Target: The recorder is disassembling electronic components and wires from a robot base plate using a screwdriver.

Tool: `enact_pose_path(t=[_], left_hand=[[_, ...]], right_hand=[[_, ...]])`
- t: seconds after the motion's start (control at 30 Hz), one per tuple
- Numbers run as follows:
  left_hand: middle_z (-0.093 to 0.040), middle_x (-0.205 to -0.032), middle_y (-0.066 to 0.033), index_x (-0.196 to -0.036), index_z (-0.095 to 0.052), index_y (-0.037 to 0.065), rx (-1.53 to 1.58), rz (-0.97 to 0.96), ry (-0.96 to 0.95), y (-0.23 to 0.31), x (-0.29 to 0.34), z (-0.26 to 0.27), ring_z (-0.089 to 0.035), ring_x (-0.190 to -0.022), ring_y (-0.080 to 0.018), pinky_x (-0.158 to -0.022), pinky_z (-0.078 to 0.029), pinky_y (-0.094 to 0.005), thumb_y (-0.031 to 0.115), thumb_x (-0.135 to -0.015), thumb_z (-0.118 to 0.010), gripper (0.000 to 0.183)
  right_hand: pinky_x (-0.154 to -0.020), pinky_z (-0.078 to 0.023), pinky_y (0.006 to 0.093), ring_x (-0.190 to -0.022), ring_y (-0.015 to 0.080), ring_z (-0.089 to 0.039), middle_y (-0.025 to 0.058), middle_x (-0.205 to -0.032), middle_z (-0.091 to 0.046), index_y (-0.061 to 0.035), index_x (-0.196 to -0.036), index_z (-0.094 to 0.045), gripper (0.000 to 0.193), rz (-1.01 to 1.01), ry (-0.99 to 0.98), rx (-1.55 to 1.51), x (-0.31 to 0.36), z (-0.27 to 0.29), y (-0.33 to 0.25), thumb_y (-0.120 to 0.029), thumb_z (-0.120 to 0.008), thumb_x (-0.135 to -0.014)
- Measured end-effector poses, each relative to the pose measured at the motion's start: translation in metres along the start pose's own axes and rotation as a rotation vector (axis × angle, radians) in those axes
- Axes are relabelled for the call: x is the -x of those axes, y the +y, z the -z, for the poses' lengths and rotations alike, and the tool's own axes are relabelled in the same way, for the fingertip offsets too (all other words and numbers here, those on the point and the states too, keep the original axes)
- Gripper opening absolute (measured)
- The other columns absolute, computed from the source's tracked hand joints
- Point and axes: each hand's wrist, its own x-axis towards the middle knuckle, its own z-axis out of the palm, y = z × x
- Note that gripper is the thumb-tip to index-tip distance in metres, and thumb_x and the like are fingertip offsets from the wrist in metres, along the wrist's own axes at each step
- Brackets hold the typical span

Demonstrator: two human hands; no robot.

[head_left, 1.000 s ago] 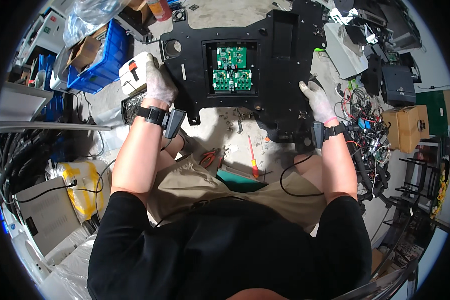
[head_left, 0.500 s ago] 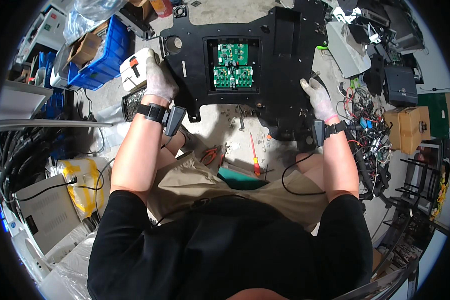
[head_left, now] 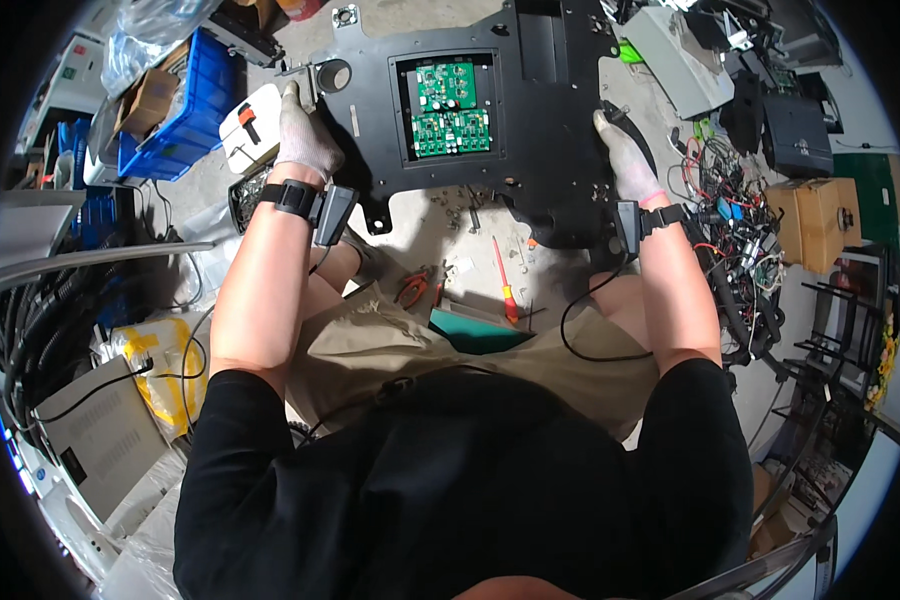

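Observation:
A large black panel (head_left: 540, 140) is held up in front of me between both hands. Green circuit boards (head_left: 450, 132) sit in a rectangular recess at its middle. Gripping the panel's left edge is my gloved left hand (head_left: 307, 138), its thumb on top and the other fingers hidden. My right hand (head_left: 630, 165), also in a pale glove, is closed round the right edge with its fingertips under the panel. Below the panel on the floor lie a red and yellow screwdriver (head_left: 507, 292), orange-handled pliers (head_left: 413, 288) and scattered small screws (head_left: 462, 212).
To the left stand a white case (head_left: 252, 125) and a blue crate (head_left: 175, 130) of parts. Tangled wires (head_left: 730, 240) and a cardboard box (head_left: 815, 225) lie at right. A teal flat piece (head_left: 475, 332) is between my legs. Black corrugated hoses (head_left: 50, 310) are at far left.
The panel has shifted slightly away from me and to the left, with both hands still on it. More of the floor shows between it and my legs.

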Motion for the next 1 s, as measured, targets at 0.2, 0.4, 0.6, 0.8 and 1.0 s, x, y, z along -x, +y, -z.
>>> enact_pose_path(t=[0.2, 0.4, 0.6, 0.8, 1.0], left_hand=[[-0.055, -0.129, -0.0124, -0.13, -0.048, 0.003, 0.034, -0.022, -0.119, -0.015, -0.024, -0.022, -0.05, -0.118, -0.0258, -0.1, -0.038, -0.0351, 0.065, -0.089, -0.033, 0.076], [-0.053, -0.129, -0.0134, -0.123, -0.051, 0.001, 0.138, -0.192, -0.27, -0.042, -0.024, -0.09, -0.048, -0.122, -0.0215, -0.108, -0.031, -0.0343, 0.063, -0.089, -0.038, 0.073], [-0.054, -0.126, -0.0137, -0.121, -0.05, 0.003, 0.158, -0.08, -0.33, -0.091, -0.035, -0.124, -0.048, -0.119, -0.0259, -0.107, -0.032, -0.039, 0.066, -0.088, -0.038, 0.072], [-0.057, -0.126, -0.0149, -0.126, -0.052, 0.004, 0.123, 0.195, -0.372, -0.18, -0.112, -0.136, -0.053, -0.114, -0.0312, -0.101, -0.039, -0.0447, 0.067, -0.089, -0.028, 0.077], [-0.054, -0.129, -0.0168, -0.13, -0.049, 0.005, 0.091, 0.468, -0.238, -0.267, -0.159, -0.079, -0.049, -0.12, -0.0334, -0.107, -0.029, -0.0486, 0.076, -0.083, -0.028, 0.088]], right_hand=[[-0.093, -0.042, 0.0296, -0.108, 0.0179, -0.056, 0.0139, -0.12, -0.06, 0.0091, -0.125, -0.051, 0.054, -0.173, 0.212, -0.192, 0.042, 0.0, -0.056, -0.038, -0.047, -0.098], [-0.074, -0.044, 0.0373, -0.08, 0.0227, -0.058, 0.0168, -0.087, -0.065, 0.0048, -0.103, -0.061, 0.037, 0.329, 0.681, 0.525, 0.08, 0.064, -0.084, -0.028, -0.046, -0.098], [-0.075, -0.044, 0.0376, -0.082, 0.0329, -0.058, 0.0231, -0.089, -0.063, 0.0069, -0.101, -0.06, 0.036, 0.194, 0.723, 0.51, 0.121, 0.097, -0.071, -0.026, -0.047, -0.097], [-0.085, -0.044, 0.0365, -0.097, 0.0333, -0.06, 0.0231, -0.103, -0.065, 0.0067, -0.106, -0.061, 0.04, 0.114, 0.724, 0.461, 0.089, 0.171, 0.079, -0.03, -0.048, -0.097], [-0.095, -0.041, 0.0422, -0.109, 0.0439, -0.054, 0.0283, -0.111, -0.06, 0.0015, -0.111, -0.061, 0.058, -0.264, 0.429, 0.875, 0.055, 0.169, 0.138, -0.049, -0.04, -0.094]])
